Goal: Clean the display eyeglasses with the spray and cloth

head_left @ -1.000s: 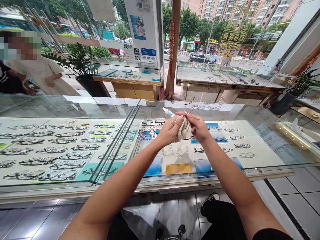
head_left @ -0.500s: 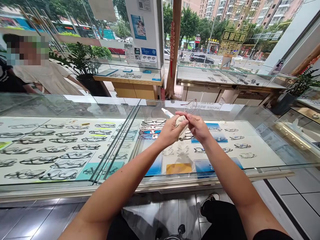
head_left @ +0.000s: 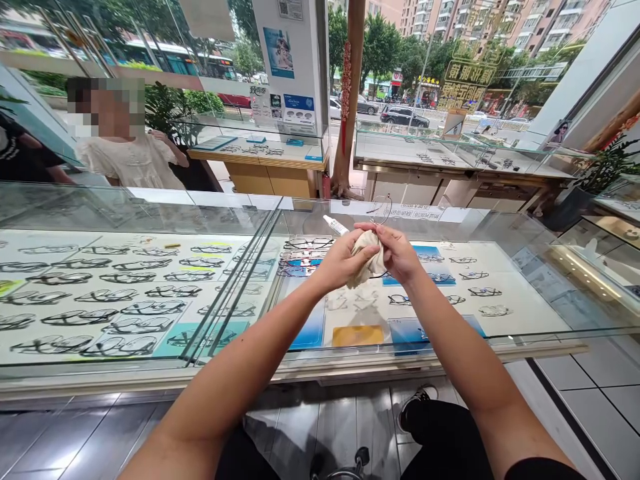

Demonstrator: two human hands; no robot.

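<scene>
My left hand [head_left: 342,260] is closed on a crumpled cream cloth [head_left: 369,267]. Its thumb presses across the front of the cloth. My right hand [head_left: 401,255] pinches a pair of thin-rimmed eyeglasses [head_left: 391,209], and its fingertips meet the cloth too. One round rim sticks up beyond my fingers; the rest of the frame is hidden by the cloth and hands. Just past my left hand a white tube [head_left: 333,223] lies on the glass counter [head_left: 310,212].
Under the glass are rows of eyeglasses [head_left: 153,308], blue cards [head_left: 307,327] and a yellow cloth [head_left: 357,335]. A person [head_left: 133,160] stands across the counter at left. Farther back are another display case [head_left: 260,150] and a wooden post [head_left: 345,163].
The cloth has shifted and spreads more between my hands. The raised rim of the eyeglasses has turned and moved slightly right. The person across the counter has moved right and raised an arm.
</scene>
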